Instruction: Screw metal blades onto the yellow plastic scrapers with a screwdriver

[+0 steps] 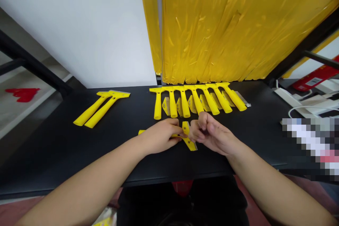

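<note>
A yellow scraper (190,144) lies sideways in front of me, its handle to the left and its metal-edged head to the right. My left hand (165,136) is closed around the handle close to the head. Right beside the blade edge is my right hand (212,132), its fingers curled in; whatever they may pinch is hidden. Behind both hands, several yellow scrapers (172,104) form a row with their handles towards me. Clear-looking packets with yellow pieces (191,104) show between those handles. Two more scrapers (99,114) lie together on the left.
Everything lies on a black table (53,155). A yellow plastic sheet (225,24) and a white panel (92,24) rise behind it. White power strips with cables (293,102) and a red package (312,79) are at the right. Black frame bars (37,65) flank the table.
</note>
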`<state>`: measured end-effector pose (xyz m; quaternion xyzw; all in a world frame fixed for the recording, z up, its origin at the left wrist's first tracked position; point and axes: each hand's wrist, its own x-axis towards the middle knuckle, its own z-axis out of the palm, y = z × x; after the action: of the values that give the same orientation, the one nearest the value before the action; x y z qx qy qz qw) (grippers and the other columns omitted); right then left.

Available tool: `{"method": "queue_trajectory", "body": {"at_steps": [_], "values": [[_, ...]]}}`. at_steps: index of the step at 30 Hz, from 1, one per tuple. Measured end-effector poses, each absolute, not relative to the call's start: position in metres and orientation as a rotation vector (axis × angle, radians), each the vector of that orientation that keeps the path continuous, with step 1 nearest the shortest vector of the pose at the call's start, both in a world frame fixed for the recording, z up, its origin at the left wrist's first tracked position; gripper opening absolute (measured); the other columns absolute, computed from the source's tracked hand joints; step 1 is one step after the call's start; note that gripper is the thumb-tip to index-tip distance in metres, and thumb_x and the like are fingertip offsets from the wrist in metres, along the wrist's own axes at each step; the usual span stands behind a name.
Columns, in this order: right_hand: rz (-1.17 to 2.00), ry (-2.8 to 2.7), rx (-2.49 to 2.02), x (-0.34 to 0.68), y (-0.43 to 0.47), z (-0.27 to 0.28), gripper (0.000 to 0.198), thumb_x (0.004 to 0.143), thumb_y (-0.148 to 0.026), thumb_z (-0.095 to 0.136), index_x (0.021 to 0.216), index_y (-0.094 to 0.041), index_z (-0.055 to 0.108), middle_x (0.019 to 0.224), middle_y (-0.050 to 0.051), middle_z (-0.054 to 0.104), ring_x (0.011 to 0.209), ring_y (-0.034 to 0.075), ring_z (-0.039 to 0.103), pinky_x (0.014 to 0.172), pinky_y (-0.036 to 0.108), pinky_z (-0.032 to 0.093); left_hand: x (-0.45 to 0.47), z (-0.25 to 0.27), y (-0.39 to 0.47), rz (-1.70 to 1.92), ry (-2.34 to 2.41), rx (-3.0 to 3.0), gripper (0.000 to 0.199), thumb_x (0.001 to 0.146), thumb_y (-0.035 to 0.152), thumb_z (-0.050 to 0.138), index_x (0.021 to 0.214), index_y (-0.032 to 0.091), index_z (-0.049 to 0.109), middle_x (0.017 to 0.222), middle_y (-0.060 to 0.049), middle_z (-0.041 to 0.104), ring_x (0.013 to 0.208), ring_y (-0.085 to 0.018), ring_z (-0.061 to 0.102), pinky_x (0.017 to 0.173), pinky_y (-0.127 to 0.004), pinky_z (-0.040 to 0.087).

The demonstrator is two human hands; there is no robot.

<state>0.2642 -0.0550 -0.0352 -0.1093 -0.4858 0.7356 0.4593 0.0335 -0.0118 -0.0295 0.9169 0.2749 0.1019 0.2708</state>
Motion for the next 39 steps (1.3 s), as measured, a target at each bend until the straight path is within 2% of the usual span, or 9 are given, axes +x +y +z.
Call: {"method": "queue_trajectory", "body": {"at_steps": [3,8,15,18,21,25,28,34,39], "values": [[1.801,-1.255,-0.248,0.264,-0.054,-0.033,0.036,0.103,-0.046,0.065,0.080,-0.020,0.059,0.089,0.002,0.052,0.080,0.017,0.055,0.077,0.034,0.043,0.033,-0.030,-0.012,0.285,0.737,2.453,0.021,0.095,0.012,0.070,0.109,0.024,0.081,0.096,-0.003,0.060,0.086,-0.017,0.064,0.078,-0.028,0.053],[1.850,-1.225,-0.239,0.265,-0.054,-0.035,0.038,0.109,-0.056,0.050,0.094,-0.023,0.062,0.061,-0.007,0.035,0.058,0.014,0.029,0.067,0.031,0.035,0.033,-0.029,-0.012,0.298,0.724,2.472,0.018,0.096,0.014,0.070,0.108,0.021,0.081,0.095,-0.004,0.060,0.085,-0.017,0.063,0.078,-0.028,0.053],[1.794,-1.197,-0.284,0.265,-0.054,-0.035,0.025,0.106,-0.040,0.061,0.091,-0.020,0.066,0.093,0.005,0.058,0.084,0.018,0.054,0.080,0.033,0.044,0.033,-0.030,-0.012,0.280,0.722,2.460,0.021,0.096,0.015,0.071,0.112,0.024,0.081,0.099,-0.005,0.062,0.091,-0.019,0.065,0.084,-0.031,0.054],[1.839,-1.217,-0.210,0.265,-0.053,-0.035,0.043,0.112,-0.046,0.045,0.089,-0.019,0.068,0.064,-0.004,0.042,0.059,0.013,0.039,0.071,0.032,0.042,0.032,-0.031,-0.011,0.294,0.723,2.467,0.020,0.096,0.014,0.071,0.111,0.023,0.081,0.097,-0.004,0.061,0.090,-0.018,0.064,0.081,-0.030,0.054],[1.864,-1.195,-0.208,0.265,-0.054,-0.035,0.033,0.105,-0.058,0.057,0.107,-0.025,0.063,0.064,-0.008,0.032,0.057,0.013,0.026,0.066,0.030,0.035,0.032,-0.030,-0.011,0.301,0.714,2.494,0.021,0.095,0.012,0.072,0.111,0.023,0.080,0.096,-0.004,0.061,0.089,-0.018,0.064,0.080,-0.030,0.054],[1.812,-1.183,-0.294,0.263,-0.055,-0.034,0.017,0.101,-0.040,0.069,0.100,-0.027,0.059,0.081,-0.002,0.047,0.072,0.015,0.043,0.071,0.031,0.039,0.032,-0.030,-0.012,0.294,0.707,2.510,0.019,0.097,0.013,0.071,0.111,0.022,0.080,0.098,-0.005,0.063,0.089,-0.019,0.066,0.081,-0.030,0.055],[1.791,-1.165,-0.349,0.264,-0.054,-0.030,0.027,0.103,-0.045,0.064,0.089,-0.023,0.061,0.079,0.000,0.048,0.070,0.015,0.045,0.069,0.031,0.041,0.032,-0.030,-0.013,0.300,0.693,2.519,0.021,0.097,0.014,0.071,0.113,0.023,0.081,0.098,-0.005,0.064,0.091,-0.019,0.066,0.082,-0.031,0.055],[1.720,-0.844,-0.607,0.277,-0.044,-0.021,0.043,0.098,-0.056,0.068,0.078,-0.025,0.047,0.066,-0.006,0.030,0.053,0.012,0.024,0.042,0.020,0.017,0.027,-0.023,-0.014,0.371,0.689,2.520,0.022,0.099,0.016,0.069,0.116,0.025,0.079,0.100,-0.004,0.063,0.092,-0.018,0.065,0.081,-0.030,0.055],[1.407,-0.944,-1.044,0.278,-0.035,-0.026,0.042,0.083,-0.051,0.085,0.082,-0.023,0.054,0.073,-0.004,0.047,0.054,0.008,0.041,0.042,0.018,0.016,0.022,-0.014,-0.013,0.479,0.682,2.530,0.022,0.102,0.020,0.065,0.120,0.025,0.077,0.101,-0.004,0.063,0.092,-0.018,0.065,0.083,-0.031,0.055]]}}
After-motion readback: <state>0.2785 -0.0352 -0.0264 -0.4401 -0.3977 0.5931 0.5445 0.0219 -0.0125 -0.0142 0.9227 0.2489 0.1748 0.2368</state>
